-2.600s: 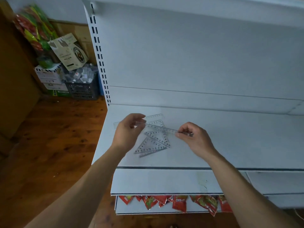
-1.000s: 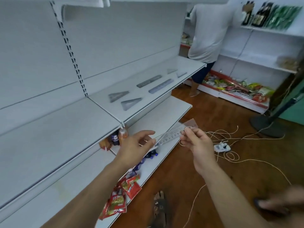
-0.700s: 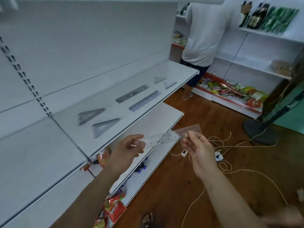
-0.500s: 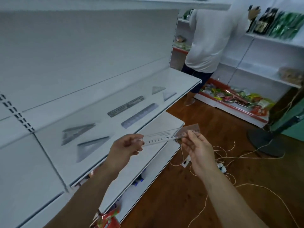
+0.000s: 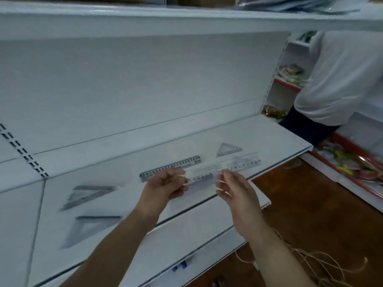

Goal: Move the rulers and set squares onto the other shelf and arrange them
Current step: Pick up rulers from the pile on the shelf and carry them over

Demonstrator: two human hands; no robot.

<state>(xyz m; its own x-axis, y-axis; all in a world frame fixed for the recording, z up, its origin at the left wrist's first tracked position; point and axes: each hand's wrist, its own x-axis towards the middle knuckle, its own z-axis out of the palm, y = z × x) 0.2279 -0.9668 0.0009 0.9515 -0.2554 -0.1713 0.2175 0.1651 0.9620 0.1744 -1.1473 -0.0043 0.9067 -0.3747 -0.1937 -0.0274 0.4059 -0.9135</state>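
Observation:
I hold a clear plastic ruler [image 5: 240,166] over the front of the white shelf [image 5: 275,141]. My left hand [image 5: 163,188] pinches its left end and my right hand [image 5: 234,188] pinches it near the middle. On the shelf lie a grey ruler [image 5: 170,167], a small set square [image 5: 228,149] at the right, and two set squares at the left, one further back [image 5: 89,194] and one nearer the front [image 5: 91,228]. Another ruler [image 5: 199,183] lies partly hidden under the one I hold.
A person in a white shirt [image 5: 342,79] stands at the right end of the shelving. Loose cord [image 5: 310,264] lies on the wooden floor at the lower right. Lower shelves [image 5: 196,228] jut out below, and an upper shelf [image 5: 186,19] hangs overhead.
I turned from the first shelf and walked to this one carrying the clear ruler. Both hands have brought it from over the floor to above the shelf's front.

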